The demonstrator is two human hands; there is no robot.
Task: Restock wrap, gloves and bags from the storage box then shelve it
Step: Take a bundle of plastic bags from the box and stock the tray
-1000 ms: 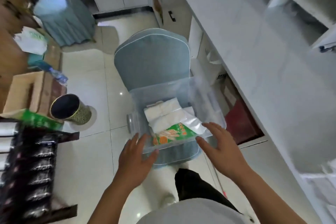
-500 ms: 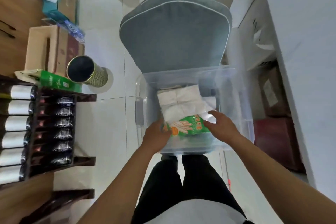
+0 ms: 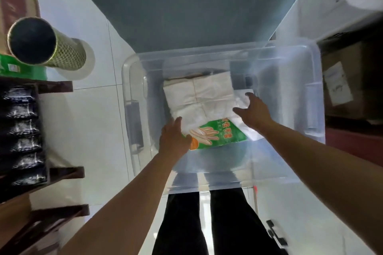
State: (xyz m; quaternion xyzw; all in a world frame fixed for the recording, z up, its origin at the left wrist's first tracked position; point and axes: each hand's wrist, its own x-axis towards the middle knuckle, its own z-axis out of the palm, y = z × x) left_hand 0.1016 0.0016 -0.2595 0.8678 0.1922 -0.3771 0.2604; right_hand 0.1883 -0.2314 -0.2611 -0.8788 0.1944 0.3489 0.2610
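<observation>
Neither hand grips yet: left hand (image 3: 175,137) rests fingers spread on the green printed plastic glove packet (image 3: 217,134), right hand (image 3: 253,109) open over white folded bags (image 3: 199,97), all inside the clear plastic storage box (image 3: 300,51). Slippery film, could slide if pinched loosely.

Glossy white floor tiles (image 3: 87,122) reflect the light. A blue-grey padded chair (image 3: 186,6) fills the top of the view. At left a dark wooden rack (image 3: 51,172) holds bottles, beside a gold mesh bin (image 3: 47,47). Cardboard boxes (image 3: 348,87) sit under white cabinetry at right.
</observation>
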